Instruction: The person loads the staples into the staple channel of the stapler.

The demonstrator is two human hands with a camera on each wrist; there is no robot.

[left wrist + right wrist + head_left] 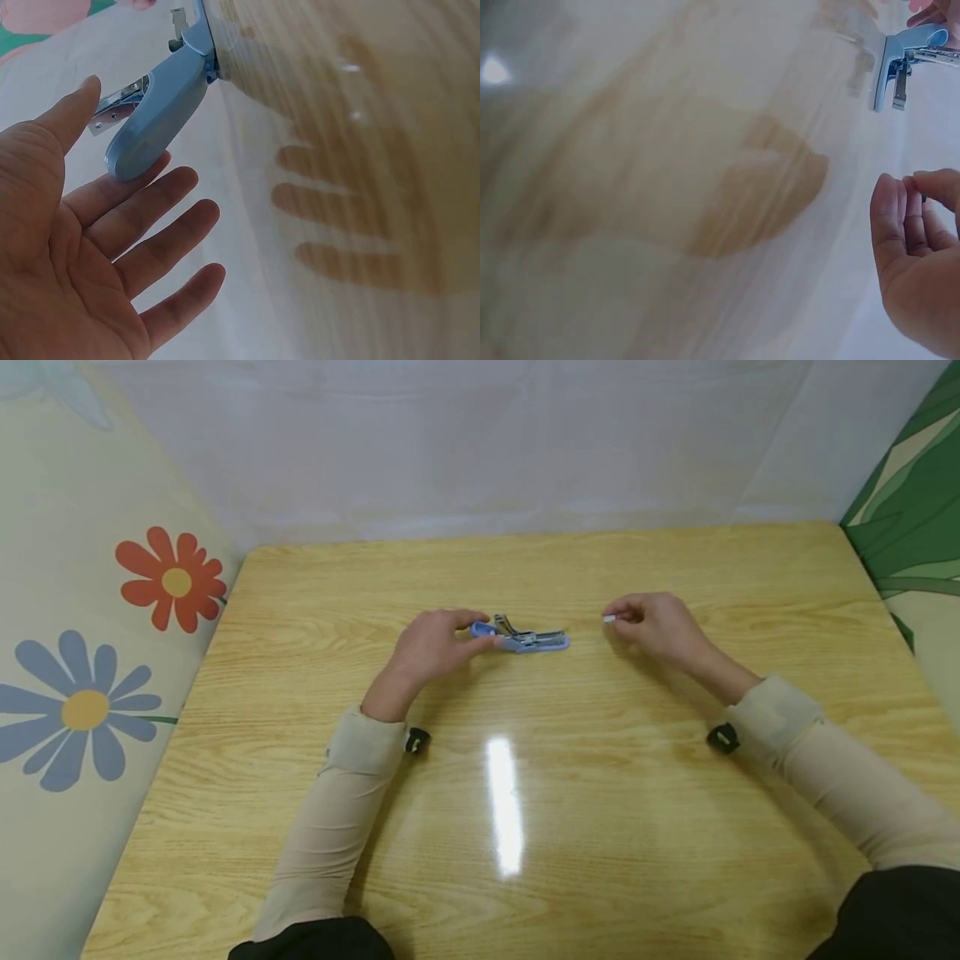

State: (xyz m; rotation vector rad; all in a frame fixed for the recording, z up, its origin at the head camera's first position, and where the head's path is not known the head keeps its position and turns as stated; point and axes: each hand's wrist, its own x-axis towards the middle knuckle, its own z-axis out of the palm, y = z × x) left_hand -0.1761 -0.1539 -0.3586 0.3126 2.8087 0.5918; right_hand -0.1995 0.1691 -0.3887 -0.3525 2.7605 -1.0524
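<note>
In the head view, a light-blue plastic stapler with bare metal parts (534,644) lies folded open near the middle of the glossy, wood-grained surface (600,827), its long blue base pointing right and a metal arm tilted up near its hinge. The left hand (438,647) holds it by the blue top cover at the left end, thumb on the near side and a finger on the far side. The right hand (656,620), apart from the stapler and to its right, pinches a small pale piece (609,619) between thumb and fingertips. In the left wrist view, the rounded cover sits between the thumb and the index finger, while the other fingers spread loosely away from it; this light hold probably needs to be firm enough that the hinged parts neither swing nor slide. In the right wrist view, thumb and fingertips meet, but the piece itself is mostly hidden; only a dark speck shows between them. A gentle pinch seems best here, since something so small could tip or slip, and it would pay to line it up squarely with the metal channel and leave its leading end free of the fingertips.
</note>
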